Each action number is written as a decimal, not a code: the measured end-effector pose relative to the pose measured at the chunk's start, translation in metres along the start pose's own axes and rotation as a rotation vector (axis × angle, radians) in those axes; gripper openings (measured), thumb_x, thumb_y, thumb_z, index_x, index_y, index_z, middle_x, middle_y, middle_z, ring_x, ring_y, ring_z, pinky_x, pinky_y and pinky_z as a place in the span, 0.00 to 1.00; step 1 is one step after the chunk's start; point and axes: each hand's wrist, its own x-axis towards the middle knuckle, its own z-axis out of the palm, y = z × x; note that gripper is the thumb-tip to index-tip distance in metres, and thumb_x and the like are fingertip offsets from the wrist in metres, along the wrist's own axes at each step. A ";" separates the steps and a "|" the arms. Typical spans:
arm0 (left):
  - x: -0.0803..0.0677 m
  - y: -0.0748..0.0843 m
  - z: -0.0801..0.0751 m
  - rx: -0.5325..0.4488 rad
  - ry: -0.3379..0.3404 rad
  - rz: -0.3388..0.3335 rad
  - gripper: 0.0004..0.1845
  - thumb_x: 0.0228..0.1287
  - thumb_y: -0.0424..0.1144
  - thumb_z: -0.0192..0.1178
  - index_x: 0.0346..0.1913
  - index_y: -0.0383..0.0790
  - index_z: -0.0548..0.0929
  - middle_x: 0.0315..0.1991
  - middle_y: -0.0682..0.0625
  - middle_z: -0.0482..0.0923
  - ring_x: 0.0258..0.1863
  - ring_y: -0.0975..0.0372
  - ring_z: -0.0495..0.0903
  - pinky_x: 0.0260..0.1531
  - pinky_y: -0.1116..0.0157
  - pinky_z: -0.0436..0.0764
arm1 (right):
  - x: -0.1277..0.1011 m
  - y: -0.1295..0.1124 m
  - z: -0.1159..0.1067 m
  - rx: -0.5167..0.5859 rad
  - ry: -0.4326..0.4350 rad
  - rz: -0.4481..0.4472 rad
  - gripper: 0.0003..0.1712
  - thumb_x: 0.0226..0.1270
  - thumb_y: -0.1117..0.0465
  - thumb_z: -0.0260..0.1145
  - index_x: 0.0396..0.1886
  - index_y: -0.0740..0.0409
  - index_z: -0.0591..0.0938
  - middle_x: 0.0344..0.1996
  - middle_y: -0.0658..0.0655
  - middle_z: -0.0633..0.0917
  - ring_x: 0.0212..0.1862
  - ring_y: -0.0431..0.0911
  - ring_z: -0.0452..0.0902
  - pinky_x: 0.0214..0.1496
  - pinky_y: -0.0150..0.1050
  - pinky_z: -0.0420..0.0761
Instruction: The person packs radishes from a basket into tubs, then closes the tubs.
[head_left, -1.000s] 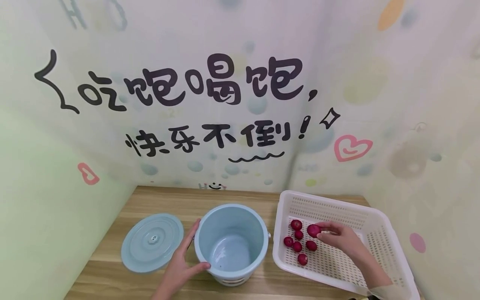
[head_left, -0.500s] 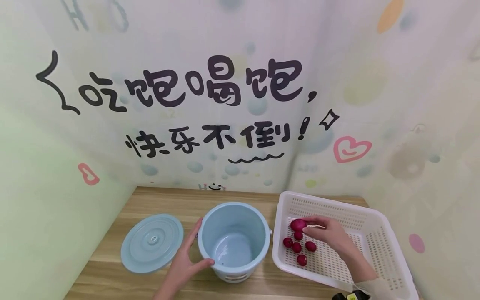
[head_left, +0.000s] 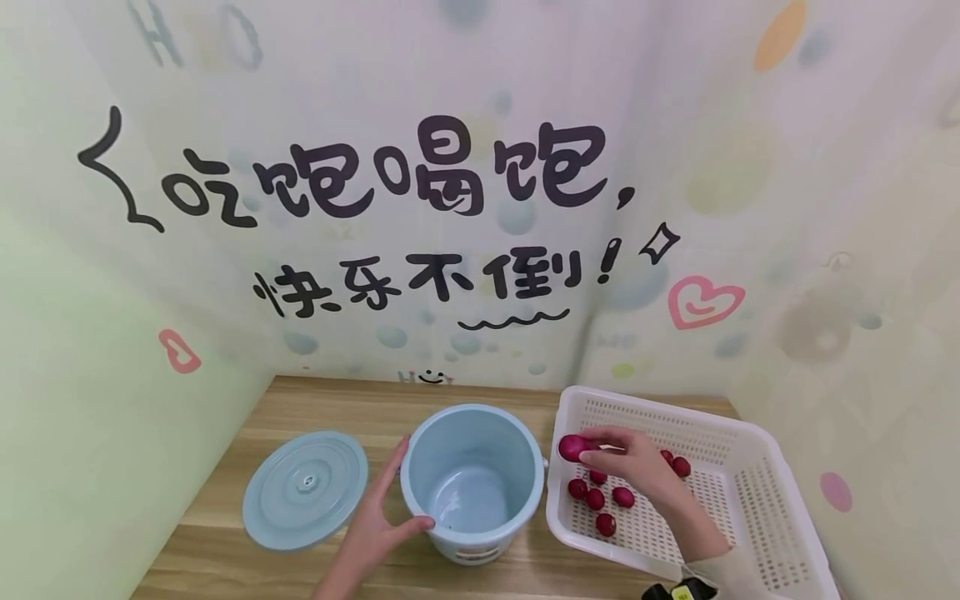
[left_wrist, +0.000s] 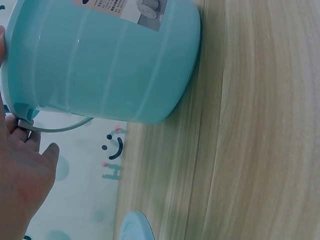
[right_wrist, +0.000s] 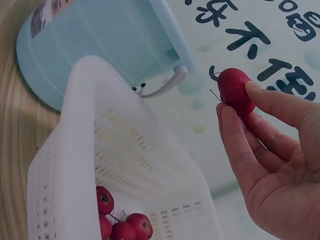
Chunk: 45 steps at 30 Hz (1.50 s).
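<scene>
My right hand (head_left: pixel 633 462) pinches a red radish (head_left: pixel 572 448) between thumb and fingers, above the left side of the white basket (head_left: pixel 780 500). The right wrist view shows a thin root on this radish. Below the hand, several more radishes (head_left: pixel 595 499) lie on the basket floor. My left hand (head_left: pixel 375 508) holds the light blue bucket (head_left: pixel 472 467) at its left side, thumb at the front of the rim and fingers farther back, near the bucket handle (left_wrist: pixel 60 129). No radish shows inside the bucket.
A round blue lid (head_left: pixel 306 490) lies on the wooden table (head_left: pixel 330 400) left of the bucket. The basket stands close to the bucket's right side. Behind the table rises a printed wall covering (head_left: pixel 420 83).
My right hand has carried the radish left across the basket toward its left rim. Two radishes behind the hand have come into view. The bucket has shifted slightly right with my left hand.
</scene>
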 end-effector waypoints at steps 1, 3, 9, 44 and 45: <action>0.000 0.000 0.000 -0.002 0.001 0.005 0.60 0.44 0.40 0.79 0.80 0.57 0.53 0.79 0.46 0.55 0.75 0.40 0.57 0.66 0.27 0.57 | 0.000 -0.001 0.002 0.009 -0.007 -0.007 0.26 0.65 0.56 0.70 0.58 0.65 0.81 0.52 0.65 0.86 0.47 0.43 0.86 0.49 0.32 0.85; 0.001 0.000 0.000 -0.003 0.003 0.015 0.60 0.44 0.40 0.79 0.80 0.55 0.53 0.79 0.45 0.55 0.75 0.40 0.57 0.66 0.28 0.57 | 0.001 -0.004 0.005 0.015 -0.018 -0.018 0.26 0.65 0.56 0.70 0.58 0.65 0.80 0.51 0.66 0.87 0.47 0.42 0.86 0.48 0.32 0.85; 0.002 0.000 0.001 -0.005 0.004 0.026 0.60 0.44 0.39 0.79 0.80 0.52 0.53 0.79 0.43 0.56 0.75 0.41 0.56 0.67 0.29 0.58 | 0.002 -0.012 0.013 0.020 -0.047 -0.039 0.25 0.65 0.56 0.70 0.57 0.65 0.81 0.50 0.65 0.87 0.47 0.42 0.87 0.49 0.28 0.84; 0.004 -0.001 0.003 -0.023 0.001 0.022 0.58 0.45 0.39 0.79 0.79 0.45 0.55 0.79 0.42 0.55 0.75 0.42 0.58 0.67 0.29 0.60 | 0.019 -0.008 0.027 0.051 -0.033 -0.108 0.24 0.68 0.57 0.68 0.58 0.67 0.79 0.54 0.70 0.84 0.48 0.42 0.86 0.51 0.29 0.85; 0.004 -0.001 0.003 -0.022 0.002 0.025 0.59 0.45 0.39 0.79 0.79 0.45 0.55 0.79 0.42 0.55 0.75 0.42 0.58 0.66 0.29 0.60 | 0.020 -0.008 0.024 0.048 -0.025 -0.103 0.24 0.68 0.57 0.68 0.58 0.67 0.79 0.53 0.70 0.84 0.49 0.44 0.86 0.50 0.29 0.85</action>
